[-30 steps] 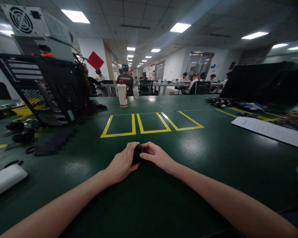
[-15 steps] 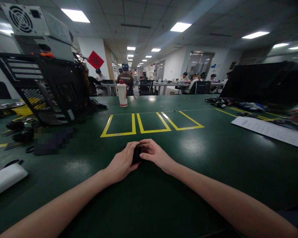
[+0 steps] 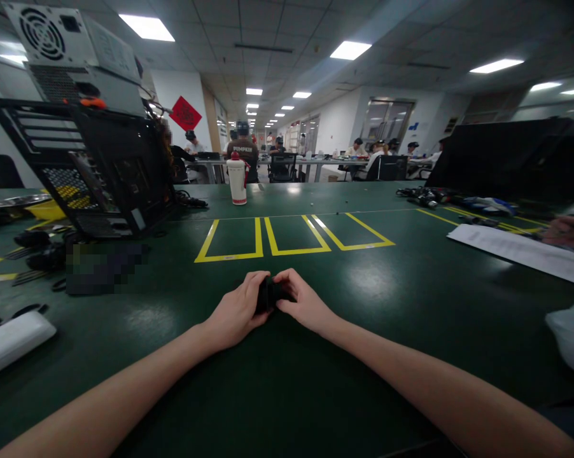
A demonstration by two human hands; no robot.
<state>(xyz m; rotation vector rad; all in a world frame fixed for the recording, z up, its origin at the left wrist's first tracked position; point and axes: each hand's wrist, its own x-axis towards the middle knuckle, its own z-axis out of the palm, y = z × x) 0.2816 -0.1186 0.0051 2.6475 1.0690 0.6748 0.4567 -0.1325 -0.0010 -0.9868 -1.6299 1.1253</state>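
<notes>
Low over the green table (image 3: 287, 394), a small black object (image 3: 268, 295) sits between my hands; its exact kind is too dark to make out. My left hand (image 3: 235, 312) is closed round its left side, thumb below and fingers over the top. From the other side my right hand (image 3: 310, 306) has curled its thumb and fingers about a narrower black part that sticks out to the right. Much of the object is hidden by my fingers.
Yellow tape frames (image 3: 299, 252) lie ahead, with a white cup (image 3: 237, 181) behind. An open computer case (image 3: 119, 172) carries power supplies (image 3: 53, 38) at left. Monitors (image 3: 511, 156), a white sheet (image 3: 516, 251) and another person's hand (image 3: 571, 230) are at right.
My right hand has shifted slightly right, and more of the black object shows between my hands. A pale sleeve-like shape has entered at the right edge. My left hand stays put.
</notes>
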